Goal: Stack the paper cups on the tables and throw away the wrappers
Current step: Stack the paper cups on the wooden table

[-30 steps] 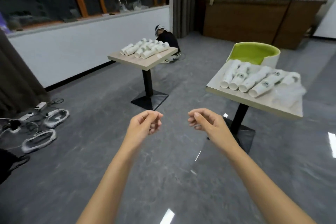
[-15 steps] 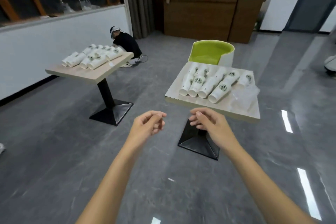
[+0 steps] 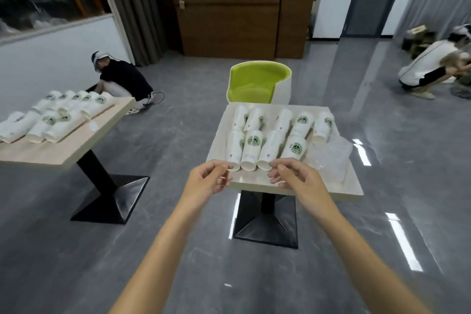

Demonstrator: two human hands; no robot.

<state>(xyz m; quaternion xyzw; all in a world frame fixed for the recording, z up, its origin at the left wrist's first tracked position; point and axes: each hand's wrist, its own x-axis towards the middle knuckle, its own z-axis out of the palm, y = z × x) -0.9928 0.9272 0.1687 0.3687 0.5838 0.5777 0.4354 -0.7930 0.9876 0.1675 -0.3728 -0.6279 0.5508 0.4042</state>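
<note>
A: Where are the cups?

B: The far cups lie on their sides on the left table. The left hand hangs slack and empty at the front edge of the near table. The near cups lie there in two rows, rims toward me.

A: And the other hand?

B: The right hand is empty too, fingers loosely curled, just before the front row. The clear plastic wrapper lies crumpled at that table's right side.

A: Advice?

B: I'd lift one cup in each hand and nest them straight, without squeezing the thin walls.
</note>
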